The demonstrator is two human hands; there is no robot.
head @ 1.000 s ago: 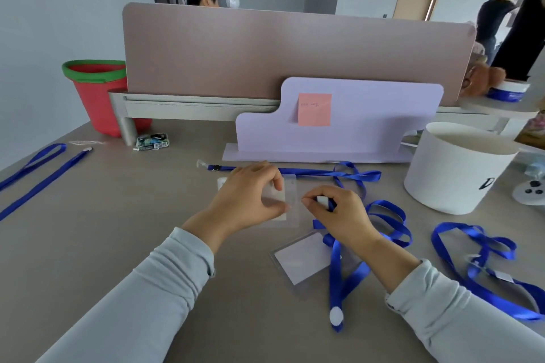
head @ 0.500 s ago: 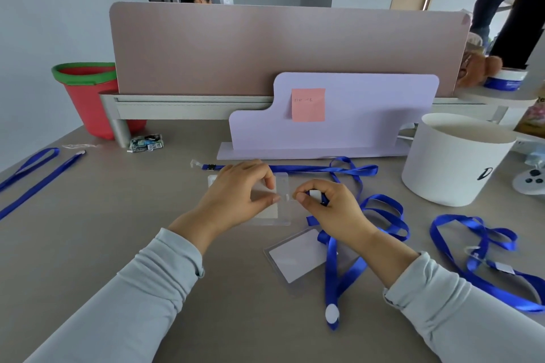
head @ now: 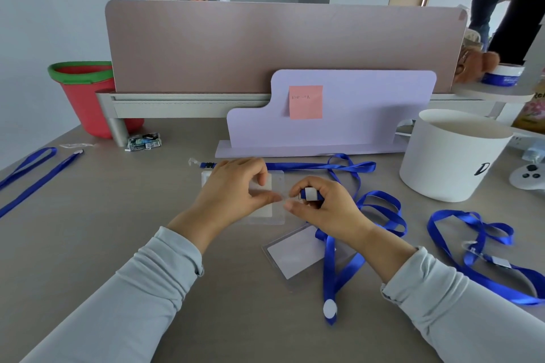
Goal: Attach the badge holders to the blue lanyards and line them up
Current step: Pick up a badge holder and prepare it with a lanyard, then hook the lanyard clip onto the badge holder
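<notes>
My left hand (head: pixel 233 191) pinches a clear badge holder (head: pixel 277 212) by its right edge, just above the grey table (head: pixel 88 244). My right hand (head: pixel 321 206) grips the clip end of a blue lanyard (head: pixel 333 268), with the clip held against the holder's edge. That lanyard hangs down toward me and ends in a white tab. A second badge holder (head: pixel 292 259) with a white card lies flat under my right wrist. Another blue lanyard (head: pixel 309 166) stretches across the table behind my hands. One more blue lanyard (head: pixel 477 250) lies tangled at the right.
A white round tub (head: pixel 451 156) stands at the right, a lilac stand (head: pixel 339 121) with a pink note behind my hands. Two blue lanyards (head: pixel 38 171) lie at the far left near a red bucket (head: pixel 85 97). Other people are behind the pink divider (head: pixel 265 44).
My right hand has brought the lanyard clip closer to the holder's right edge. The left hand keeps its pinch on the holder, almost unmoved.
</notes>
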